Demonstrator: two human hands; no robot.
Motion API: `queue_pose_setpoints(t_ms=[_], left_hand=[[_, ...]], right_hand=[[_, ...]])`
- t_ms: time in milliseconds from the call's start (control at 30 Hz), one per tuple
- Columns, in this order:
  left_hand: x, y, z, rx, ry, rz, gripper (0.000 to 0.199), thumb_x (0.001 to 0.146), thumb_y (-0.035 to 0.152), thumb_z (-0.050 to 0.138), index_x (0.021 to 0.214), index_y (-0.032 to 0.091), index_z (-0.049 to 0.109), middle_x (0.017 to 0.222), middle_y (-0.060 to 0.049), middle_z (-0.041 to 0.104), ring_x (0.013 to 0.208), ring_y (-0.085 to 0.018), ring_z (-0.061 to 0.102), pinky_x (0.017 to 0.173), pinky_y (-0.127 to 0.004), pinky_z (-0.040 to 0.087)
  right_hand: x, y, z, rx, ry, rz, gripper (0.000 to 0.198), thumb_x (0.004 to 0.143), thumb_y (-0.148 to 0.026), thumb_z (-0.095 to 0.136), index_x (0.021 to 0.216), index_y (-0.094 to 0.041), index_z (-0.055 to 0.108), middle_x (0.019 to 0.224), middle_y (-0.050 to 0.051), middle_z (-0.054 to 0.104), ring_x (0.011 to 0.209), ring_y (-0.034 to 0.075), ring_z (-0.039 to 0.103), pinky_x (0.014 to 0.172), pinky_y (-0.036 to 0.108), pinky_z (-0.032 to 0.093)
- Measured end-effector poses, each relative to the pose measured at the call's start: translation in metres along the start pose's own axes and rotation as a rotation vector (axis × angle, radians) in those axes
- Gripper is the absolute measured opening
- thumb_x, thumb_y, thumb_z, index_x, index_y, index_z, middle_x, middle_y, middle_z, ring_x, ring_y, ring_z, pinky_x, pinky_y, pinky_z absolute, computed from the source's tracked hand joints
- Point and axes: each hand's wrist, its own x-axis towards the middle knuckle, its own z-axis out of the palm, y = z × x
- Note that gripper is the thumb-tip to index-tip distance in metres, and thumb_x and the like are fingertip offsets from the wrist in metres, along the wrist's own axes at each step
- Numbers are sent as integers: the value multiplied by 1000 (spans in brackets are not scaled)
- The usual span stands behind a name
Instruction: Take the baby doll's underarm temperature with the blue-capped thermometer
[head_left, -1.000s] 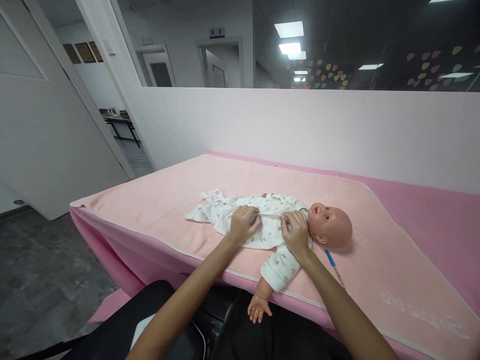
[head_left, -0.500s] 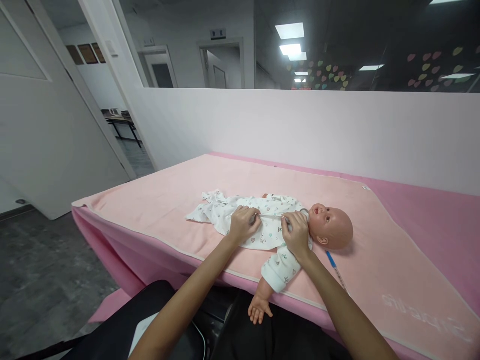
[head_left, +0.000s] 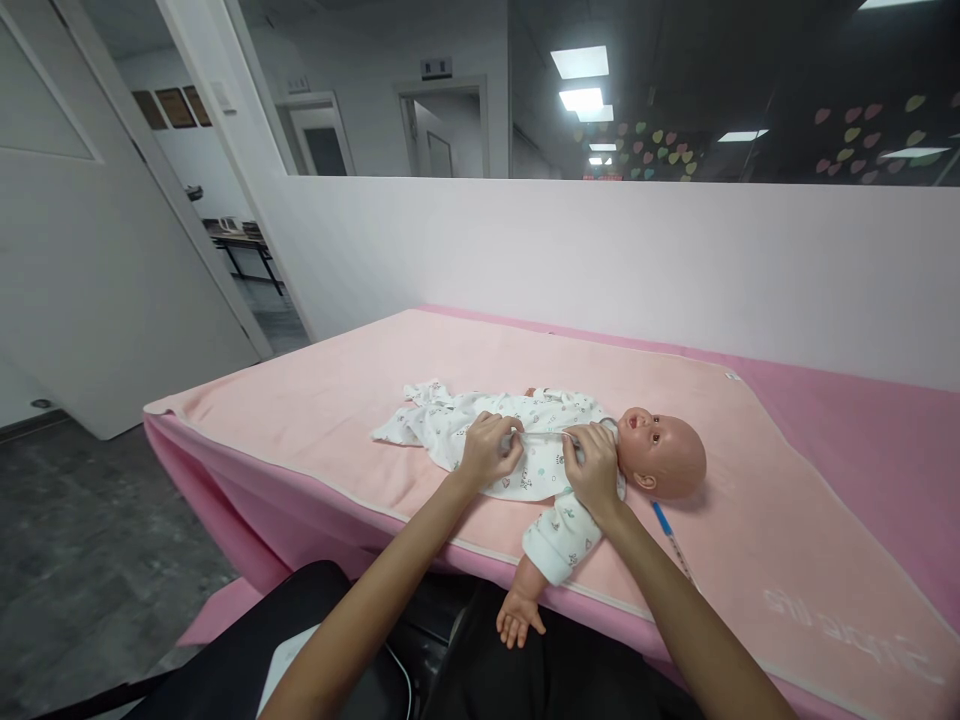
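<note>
A baby doll (head_left: 664,452) lies on its back on a pink towel (head_left: 465,360), head to the right, dressed in a white printed romper (head_left: 536,465). My left hand (head_left: 487,450) pinches the front edge of the romper at the doll's belly. My right hand (head_left: 596,465) pinches the same edge at the chest, close under the chin. The fabric edge is stretched taut between the two hands. One doll arm (head_left: 536,570) hangs over the table's near edge, its bare hand showing.
A blue and white pen-like stick (head_left: 667,530) lies on the towel just below the doll's head. The towel covers a pink padded table against a white partition wall (head_left: 600,250). An open doorway and grey floor (head_left: 97,560) are to the left.
Both hands keep their grip on the romper edge; the left hand has shifted very slightly toward the right hand. The doll has not moved.
</note>
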Motion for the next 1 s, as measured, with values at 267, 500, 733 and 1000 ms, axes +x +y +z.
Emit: queue_pose_setpoints(t_ms=[267,500,733,1000], left_hand=[[0,0,0,-58,57,-3,13,70,12,45,80,18,50,59,3,47,54,-12,45,62,-29,36],[-1,2,-1,-55,60,-49,16,67,11,43,80,18,49,58,3,47,55,-13,45,64,-30,38],[2,-7,-6,14,95,-162,23,60,8,41,78,18,50,61,2,48,58,-14,46,71,-32,38],[15,1,-8,-57,74,-292,19,72,6,40,78,19,53,80,-2,57,76,-15,52,77,-32,38]], right_hand=[[0,-1,0,-7,2,-3,16,85,-17,42,76,-19,55,73,3,61,75,17,52,77,32,37],[1,-1,0,-21,-8,9,16,85,-17,43,76,-19,56,73,3,61,76,17,52,77,32,37],[-1,0,0,-12,11,32,16,84,-16,42,77,-19,56,75,4,61,76,17,53,73,31,39],[-2,-6,-5,-137,68,-135,18,79,-12,46,93,-16,57,97,10,59,95,22,53,86,40,42]])
